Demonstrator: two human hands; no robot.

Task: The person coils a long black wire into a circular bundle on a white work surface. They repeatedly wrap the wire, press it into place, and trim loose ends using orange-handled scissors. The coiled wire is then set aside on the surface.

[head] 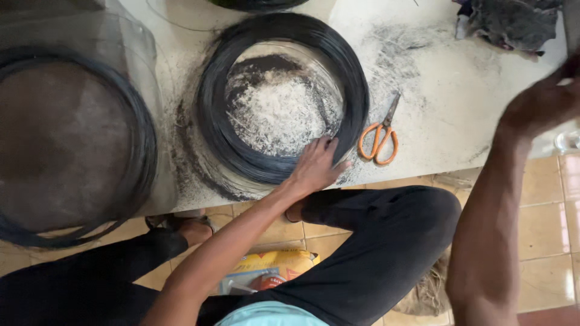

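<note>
My left hand lies flat on the near edge of the coil of black wire, fingers spread and pressing down on the strands, palm over the coil's outer rim. It grips nothing; it rests open on the wire. My right hand is raised off to the right, above the far edge of the counter, and it is blurred, so I cannot tell whether it is open or closed or whether it has anything in it.

The coil lies flat on the pale counter, a thick ring of many turns, and inside the ring there is a patch of whitish and dark dust. More dark grit is smeared on the counter around it. Just to the right of my left hand, near the counter's front edge, lies a pair of scissors with orange handles, closed, blades pointing away from me. They are close to the coil but not touching it.

To the left, a second large wire ring sits under a clear plastic sheet. A dark rag is bunched in the far right corner. Below the counter I see my knees in black trousers, a tiled floor and a yellow bag lying on it.
</note>
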